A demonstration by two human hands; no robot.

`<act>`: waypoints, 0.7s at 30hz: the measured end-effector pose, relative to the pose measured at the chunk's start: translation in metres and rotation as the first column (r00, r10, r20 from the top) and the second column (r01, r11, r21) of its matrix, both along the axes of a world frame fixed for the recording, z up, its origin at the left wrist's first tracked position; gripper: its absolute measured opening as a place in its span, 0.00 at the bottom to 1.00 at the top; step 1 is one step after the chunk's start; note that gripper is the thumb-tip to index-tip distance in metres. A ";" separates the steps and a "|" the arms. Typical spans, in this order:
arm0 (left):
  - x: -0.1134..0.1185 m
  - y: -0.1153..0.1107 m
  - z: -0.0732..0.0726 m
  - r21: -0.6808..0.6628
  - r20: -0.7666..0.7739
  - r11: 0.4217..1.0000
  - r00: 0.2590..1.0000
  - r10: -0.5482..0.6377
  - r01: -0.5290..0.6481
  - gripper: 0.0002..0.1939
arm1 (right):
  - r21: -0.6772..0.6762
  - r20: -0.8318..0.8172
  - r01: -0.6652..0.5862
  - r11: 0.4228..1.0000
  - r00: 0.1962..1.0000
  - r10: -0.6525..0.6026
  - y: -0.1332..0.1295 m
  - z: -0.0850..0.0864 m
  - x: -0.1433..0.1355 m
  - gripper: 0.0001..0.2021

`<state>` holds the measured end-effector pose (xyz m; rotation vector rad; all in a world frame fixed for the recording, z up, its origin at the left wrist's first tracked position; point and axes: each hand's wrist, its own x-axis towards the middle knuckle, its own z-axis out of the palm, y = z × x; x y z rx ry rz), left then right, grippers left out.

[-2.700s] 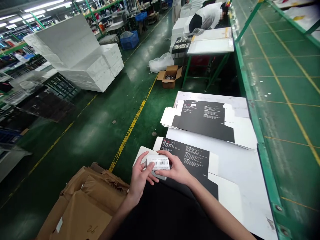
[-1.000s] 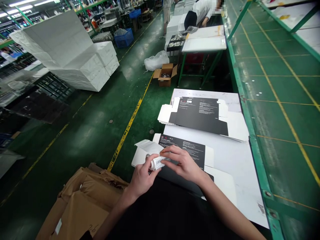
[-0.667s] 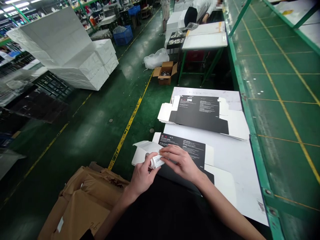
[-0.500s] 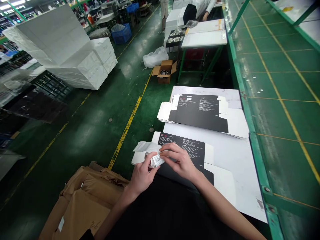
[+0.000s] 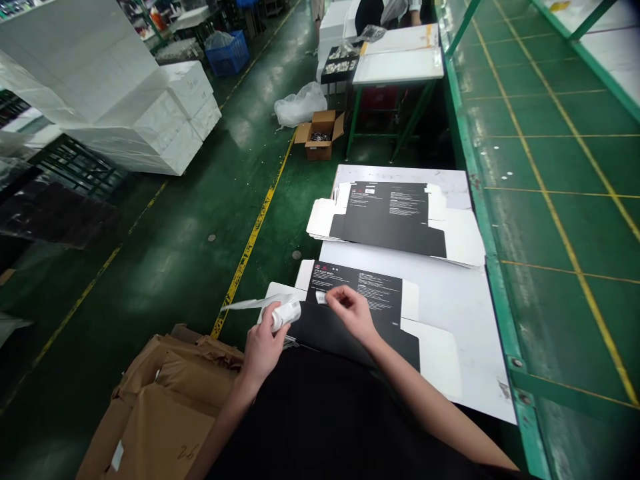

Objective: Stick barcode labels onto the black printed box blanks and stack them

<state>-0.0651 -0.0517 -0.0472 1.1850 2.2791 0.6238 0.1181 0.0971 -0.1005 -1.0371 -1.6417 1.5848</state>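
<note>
My left hand (image 5: pixel 264 343) is closed around a white roll of labels (image 5: pixel 287 313), whose loose backing strip (image 5: pixel 250 303) trails off to the left. Between the pinched fingers of my right hand (image 5: pixel 353 312) is a small white label (image 5: pixel 321 298) with dark print. It hangs just above a flat black-and-white carton (image 5: pixel 383 293) lying on the near part of the white table. Farther back on the table lies a stack of similar flat cartons (image 5: pixel 395 212), the top one bearing a small white label (image 5: pixel 370 191).
Brown cardboard (image 5: pixel 165 400) is piled at my lower left. A green rail (image 5: pixel 495 287) runs along the table's right side. Beyond the table stand an open brown box (image 5: pixel 320 137), a plastic bag (image 5: pixel 300 105) and another white table (image 5: pixel 400 63). A person's arm shows at the top.
My hands have moved apart. The right hand has drawn a label off the roll and holds it over the carton, while the left hand has shifted left with the roll.
</note>
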 end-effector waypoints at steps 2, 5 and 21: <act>-0.006 -0.006 -0.002 -0.050 -0.014 0.999 1.000 0.014 -0.015 0.22 | -0.130 0.134 0.117 0.985 0.986 -0.099 0.028 -0.044 -0.003 0.16; -0.010 -0.013 -0.002 -0.079 -0.014 0.997 1.000 0.022 -0.023 0.22 | -0.178 0.311 0.261 0.949 0.930 -0.198 0.069 -0.105 -0.008 0.18; -0.008 -0.025 -0.001 -0.098 0.089 0.995 0.995 0.044 -0.035 0.22 | -0.020 0.509 0.326 0.945 0.817 -0.271 0.113 -0.164 -0.031 0.11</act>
